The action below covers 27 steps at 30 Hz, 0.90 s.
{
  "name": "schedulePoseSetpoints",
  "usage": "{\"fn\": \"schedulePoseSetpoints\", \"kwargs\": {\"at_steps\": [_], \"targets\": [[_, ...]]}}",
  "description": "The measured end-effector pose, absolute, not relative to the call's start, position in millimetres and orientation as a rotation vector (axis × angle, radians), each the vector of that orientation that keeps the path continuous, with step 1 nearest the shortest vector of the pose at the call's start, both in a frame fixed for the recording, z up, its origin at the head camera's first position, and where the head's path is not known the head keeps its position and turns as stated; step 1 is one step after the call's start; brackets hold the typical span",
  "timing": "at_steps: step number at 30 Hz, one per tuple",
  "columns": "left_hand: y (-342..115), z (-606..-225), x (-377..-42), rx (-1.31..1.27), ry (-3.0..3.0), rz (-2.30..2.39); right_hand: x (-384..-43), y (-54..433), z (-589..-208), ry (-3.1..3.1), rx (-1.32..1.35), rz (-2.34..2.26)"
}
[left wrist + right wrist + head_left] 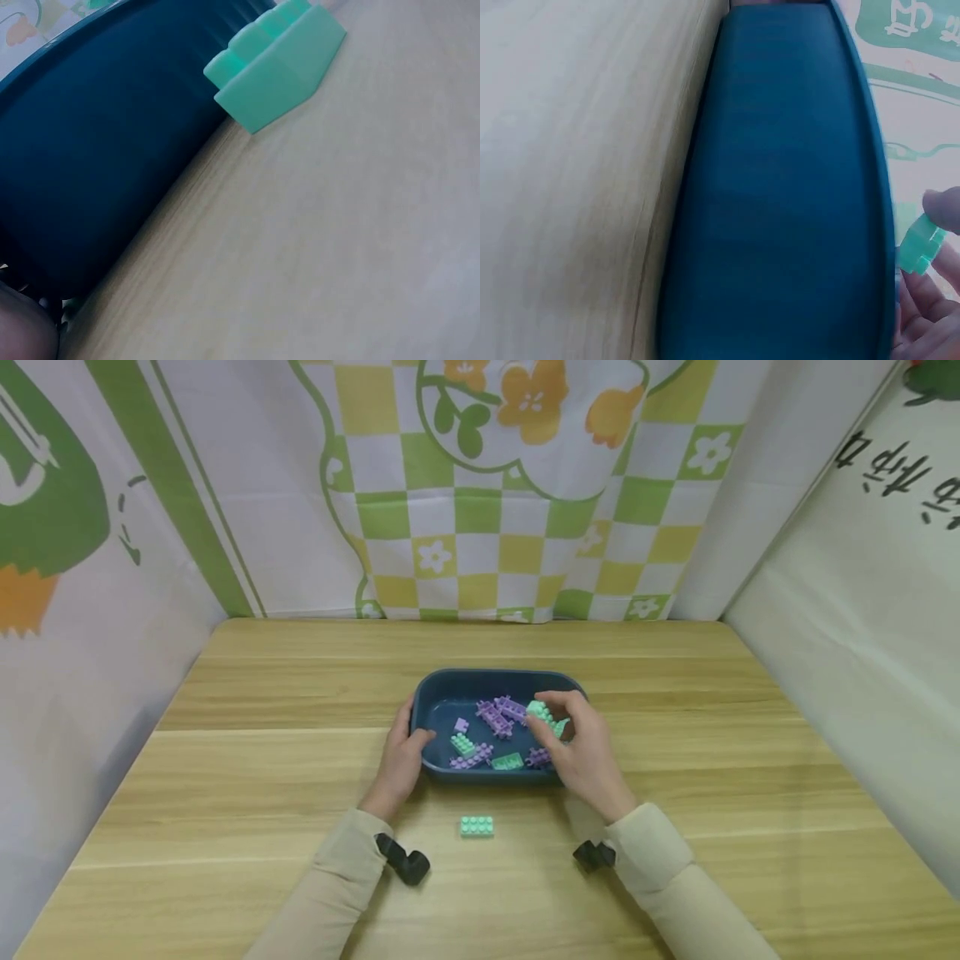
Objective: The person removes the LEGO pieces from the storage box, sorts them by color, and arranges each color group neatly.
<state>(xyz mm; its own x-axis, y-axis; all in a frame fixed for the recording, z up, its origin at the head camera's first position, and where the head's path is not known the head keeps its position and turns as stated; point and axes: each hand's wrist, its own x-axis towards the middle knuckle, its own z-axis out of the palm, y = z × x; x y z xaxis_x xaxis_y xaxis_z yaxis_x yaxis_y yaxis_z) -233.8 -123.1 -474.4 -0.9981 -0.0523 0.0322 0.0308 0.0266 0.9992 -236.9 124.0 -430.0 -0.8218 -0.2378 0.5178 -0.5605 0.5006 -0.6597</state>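
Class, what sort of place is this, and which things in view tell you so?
Probably an indoor tabletop play or work corner: a wooden table, patterned cloth hanging behind it, and a dark blue tray holding toy bricks.

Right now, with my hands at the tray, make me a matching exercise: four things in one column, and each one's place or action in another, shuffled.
Column one:
1. left hand
2. right hand
3. lone brick
4. purple pieces

Column two:
A. lying on the wooden table
B. pinching a green brick
C. lying inside the tray
D. holding the tray's end

Right pairs: 1-D, 2-B, 3-A, 4-C.
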Motion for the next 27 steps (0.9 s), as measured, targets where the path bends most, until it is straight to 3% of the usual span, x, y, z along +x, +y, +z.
{"fn": "schedulePoseSetpoints", "kwargs": {"at_steps": [27], "targets": [[-125,-488,-240,0.023,-2.208,-2.133,-189,131,-444,-2.274,1.326,1.013]]}}
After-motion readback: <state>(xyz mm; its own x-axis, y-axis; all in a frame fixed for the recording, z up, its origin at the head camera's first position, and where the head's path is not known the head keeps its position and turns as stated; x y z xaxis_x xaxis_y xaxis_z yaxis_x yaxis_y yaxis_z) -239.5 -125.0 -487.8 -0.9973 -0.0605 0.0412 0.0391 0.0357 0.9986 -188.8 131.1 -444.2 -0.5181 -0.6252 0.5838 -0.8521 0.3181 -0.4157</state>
